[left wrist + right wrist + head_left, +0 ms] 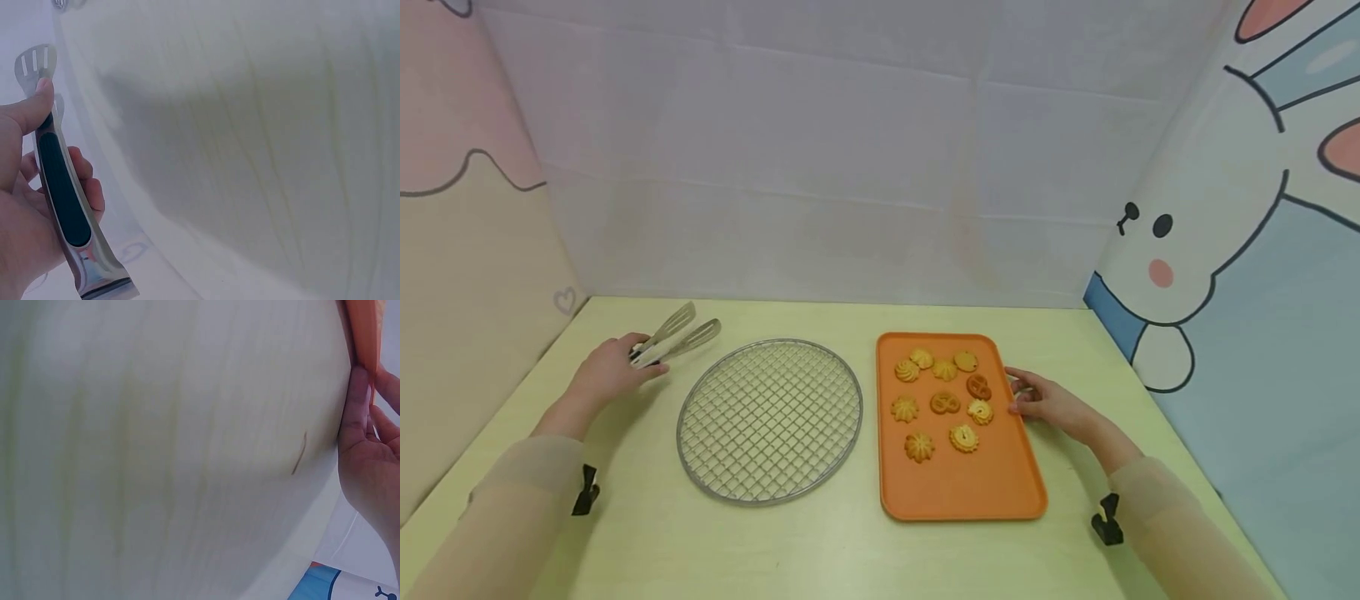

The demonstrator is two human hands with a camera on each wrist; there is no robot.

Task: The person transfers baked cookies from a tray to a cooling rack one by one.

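In the left hand [610, 367] is a pair of metal tongs [688, 337] with slotted heads, held just above the left part of the table. The left wrist view shows their dark-green handle grip [62, 187], with the thumb along it and fingers curled behind. On the right, an orange tray [962, 492] carries several golden biscuits [919, 447] and two brown pretzels [945, 402] among them. The right hand [1052, 406] holds the tray's right rim between thumb and fingers. In the right wrist view the tray's edge [365, 331] meets the fingertips.
A round wire rack [771, 421] lies flat between the tongs and the tray. The pale wooden table [820, 550] ends at a white cloth wall [820, 167] behind. Printed cloth panels [1262, 433] stand at both sides.
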